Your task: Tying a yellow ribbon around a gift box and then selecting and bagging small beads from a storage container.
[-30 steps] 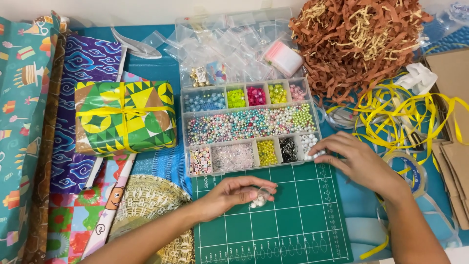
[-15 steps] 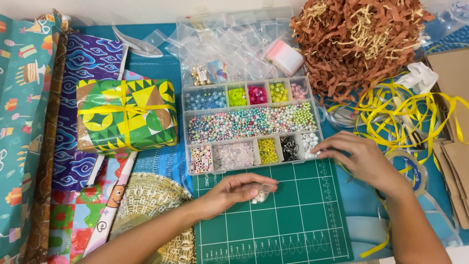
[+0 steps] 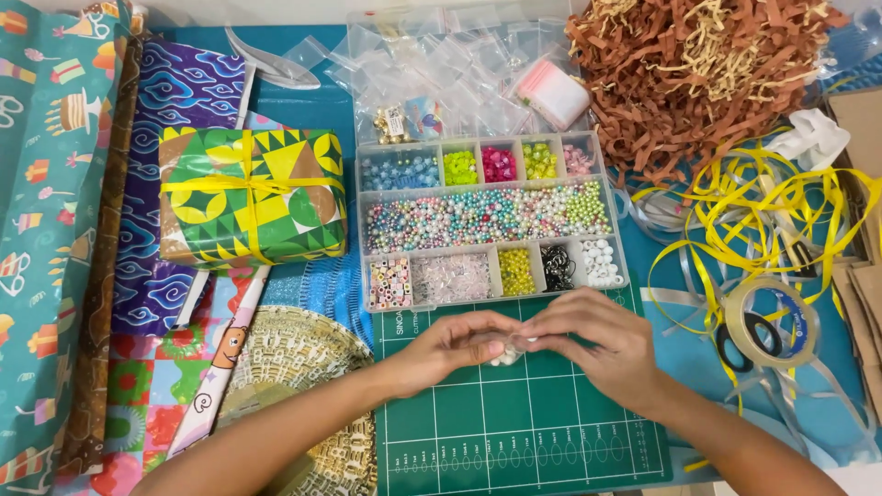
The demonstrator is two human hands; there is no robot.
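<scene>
A small clear bag (image 3: 503,351) of white beads is pinched between left hand (image 3: 452,347) and right hand (image 3: 588,344), above the green cutting mat (image 3: 524,422). Filling appears in hand. Next, the bag mouth likely must be kept open near the bead organiser (image 3: 487,220).

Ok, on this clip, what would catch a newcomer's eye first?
Probably the clear bead organizer at centre, its compartments full of pastel and neon beads. Just below it, over the green cutting mat, the left hand and right hand meet on a small clear bag of white beads. The green-and-yellow wrapped gift sits left.
</scene>
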